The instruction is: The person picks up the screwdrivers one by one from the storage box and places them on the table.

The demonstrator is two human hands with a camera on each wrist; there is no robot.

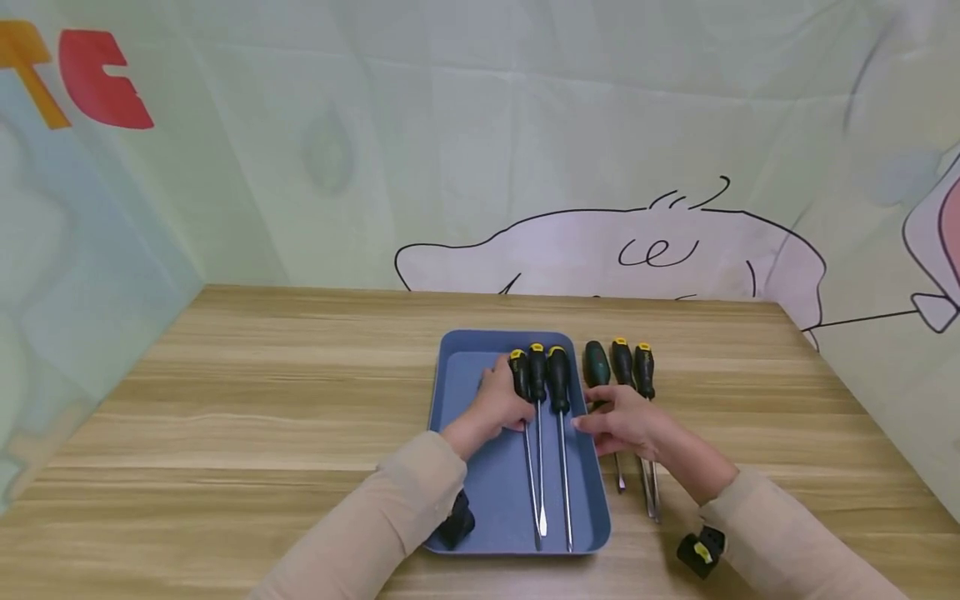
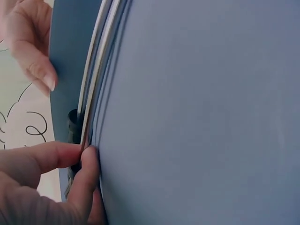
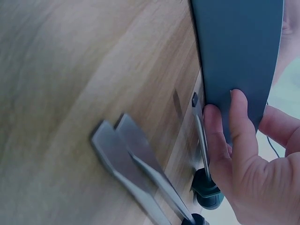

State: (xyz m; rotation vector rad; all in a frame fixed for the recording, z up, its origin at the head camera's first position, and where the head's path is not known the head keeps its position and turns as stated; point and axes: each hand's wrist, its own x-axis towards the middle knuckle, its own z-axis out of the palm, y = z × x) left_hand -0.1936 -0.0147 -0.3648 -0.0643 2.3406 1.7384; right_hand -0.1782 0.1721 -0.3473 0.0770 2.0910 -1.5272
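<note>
A shallow blue tray [image 1: 480, 500] holds three long screwdrivers with black handles and yellow ends, side by side along its right wall. My left hand [image 1: 501, 400] reaches into the tray and pinches the leftmost screwdriver [image 1: 520, 377] where handle meets shaft; the left wrist view shows thumb and finger closed there. The middle screwdriver [image 1: 537, 375] and right screwdriver [image 1: 558, 379] lie close by. My right hand [image 1: 626, 421] holds the tray's right wall, fingers against the outside [image 3: 241, 122], thumb at the rim. It partly covers a green-handled screwdriver [image 1: 596, 362] outside.
Right of the tray, two black-handled flat screwdrivers [image 1: 622, 362] [image 1: 644, 367] lie on the wooden table [image 1: 300, 400]. Their blade tips [image 3: 112, 145] lie together below my right wrist. A printed cloth backdrop [image 1: 450, 150] stands behind the table.
</note>
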